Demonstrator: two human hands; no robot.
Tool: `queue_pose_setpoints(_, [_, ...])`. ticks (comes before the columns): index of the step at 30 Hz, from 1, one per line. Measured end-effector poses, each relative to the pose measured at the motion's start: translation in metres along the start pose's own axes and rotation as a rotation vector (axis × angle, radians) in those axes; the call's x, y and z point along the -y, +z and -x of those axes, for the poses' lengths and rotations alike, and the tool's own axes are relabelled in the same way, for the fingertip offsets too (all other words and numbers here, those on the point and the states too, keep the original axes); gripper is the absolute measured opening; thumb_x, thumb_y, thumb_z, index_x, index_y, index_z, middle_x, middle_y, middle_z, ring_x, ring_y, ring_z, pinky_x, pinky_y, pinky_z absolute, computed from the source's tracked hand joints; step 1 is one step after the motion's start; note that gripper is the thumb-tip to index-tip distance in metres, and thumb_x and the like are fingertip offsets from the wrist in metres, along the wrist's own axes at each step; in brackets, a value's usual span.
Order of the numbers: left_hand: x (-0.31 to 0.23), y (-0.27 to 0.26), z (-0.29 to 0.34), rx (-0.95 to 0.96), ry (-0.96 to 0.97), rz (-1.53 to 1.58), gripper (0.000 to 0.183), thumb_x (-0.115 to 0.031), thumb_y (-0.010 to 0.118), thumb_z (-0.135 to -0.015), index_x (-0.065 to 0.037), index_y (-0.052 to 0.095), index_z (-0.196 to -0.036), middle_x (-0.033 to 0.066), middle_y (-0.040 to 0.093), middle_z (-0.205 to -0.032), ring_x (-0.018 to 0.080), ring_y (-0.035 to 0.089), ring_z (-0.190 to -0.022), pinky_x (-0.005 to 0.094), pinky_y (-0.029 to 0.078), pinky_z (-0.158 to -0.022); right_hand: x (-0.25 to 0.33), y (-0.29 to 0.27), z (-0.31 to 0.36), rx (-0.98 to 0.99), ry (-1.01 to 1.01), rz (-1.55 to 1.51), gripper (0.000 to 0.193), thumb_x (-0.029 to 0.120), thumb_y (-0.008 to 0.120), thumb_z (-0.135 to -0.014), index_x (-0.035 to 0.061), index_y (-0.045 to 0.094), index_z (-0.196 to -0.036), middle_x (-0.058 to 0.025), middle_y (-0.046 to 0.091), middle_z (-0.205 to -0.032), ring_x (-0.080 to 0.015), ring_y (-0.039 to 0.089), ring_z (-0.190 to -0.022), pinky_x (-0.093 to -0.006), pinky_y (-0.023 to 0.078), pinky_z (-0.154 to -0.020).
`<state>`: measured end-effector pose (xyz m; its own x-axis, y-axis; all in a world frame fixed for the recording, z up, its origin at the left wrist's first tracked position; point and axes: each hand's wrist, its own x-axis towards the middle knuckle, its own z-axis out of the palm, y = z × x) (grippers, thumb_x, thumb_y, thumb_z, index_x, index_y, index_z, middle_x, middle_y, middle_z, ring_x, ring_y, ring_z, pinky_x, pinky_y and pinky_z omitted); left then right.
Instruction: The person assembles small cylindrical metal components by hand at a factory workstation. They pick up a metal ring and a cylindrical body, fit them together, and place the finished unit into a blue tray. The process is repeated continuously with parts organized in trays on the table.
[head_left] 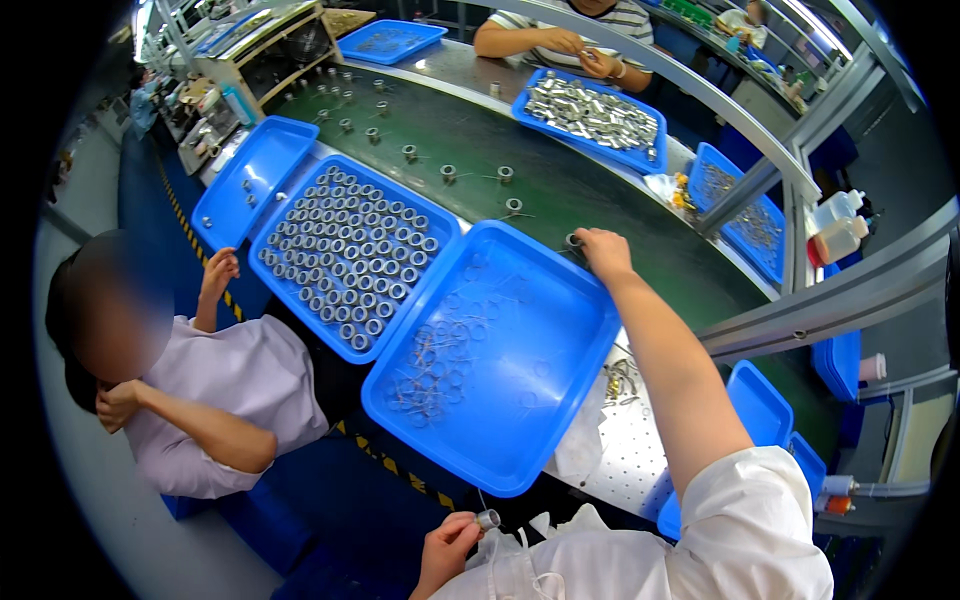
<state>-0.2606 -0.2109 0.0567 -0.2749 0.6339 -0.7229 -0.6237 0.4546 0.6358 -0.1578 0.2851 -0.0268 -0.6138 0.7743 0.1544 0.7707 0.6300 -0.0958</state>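
Observation:
Low in front of my body, my left hand [450,552] pinches a short silver metal sleeve [488,520] with a thin wire rising from it. My right arm reaches across to the green conveyor belt [640,225]. There my right hand [604,252] has its fingertips closed on another metal sleeve [573,241], partly hidden by the fingers. Between my hands lies a blue tray [520,440] with a loose pile of thin wire rings [435,365] on its left side. More sleeves with wire tails, such as one sleeve [514,206], stand spaced along the belt.
Left of it, a second blue tray [355,350] carries rows of metal sleeves. A co-worker [225,390] sits at the left; another co-worker [570,40] works across the belt behind a tray of metal cylinders [590,112]. A metal frame post [760,335] rises right of my arm.

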Motion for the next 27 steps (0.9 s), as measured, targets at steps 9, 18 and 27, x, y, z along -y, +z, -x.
queue_pose_setpoints(9, [0.01,-0.003,0.002,0.013,-0.026,-0.08,0.015,-0.002,0.055,-0.085,0.009,0.062,-0.094,0.008,0.055,-0.104,0.0131,0.056,-0.089,0.0228,0.047,-0.076,0.026,-0.045,0.018,-0.288,0.19,-0.166,0.01,0.017,0.058,-0.077,0.0174,0.066,-0.082,-0.0055,0.062,-0.08,-0.0261,0.061,-0.078,-0.0387,0.049,-0.064])
queue_pose_setpoints(18, [-0.001,0.082,-0.011,0.369,0.008,-0.261,0.014,0.004,0.047,-0.085,0.009,0.058,-0.094,0.0089,0.052,-0.105,0.0152,0.055,-0.092,0.0251,0.047,-0.081,0.04,-0.166,0.277,-0.39,0.189,-0.693,0.015,0.009,0.067,-0.07,0.0138,0.068,-0.084,-0.0048,0.064,-0.08,-0.0246,0.062,-0.073,-0.0345,0.049,-0.065])
queue_pose_setpoints(27, [0.054,0.188,0.024,0.65,0.032,-0.474,0.013,0.0,0.051,-0.086,0.007,0.058,-0.092,0.0061,0.055,-0.099,0.0132,0.053,-0.088,0.0255,0.046,-0.078,-0.081,-0.23,0.623,-0.591,1.15,-0.314,0.011,0.008,0.067,-0.073,0.0066,0.068,-0.084,-0.0098,0.065,-0.077,-0.0221,0.063,-0.067,-0.0296,0.049,-0.061])
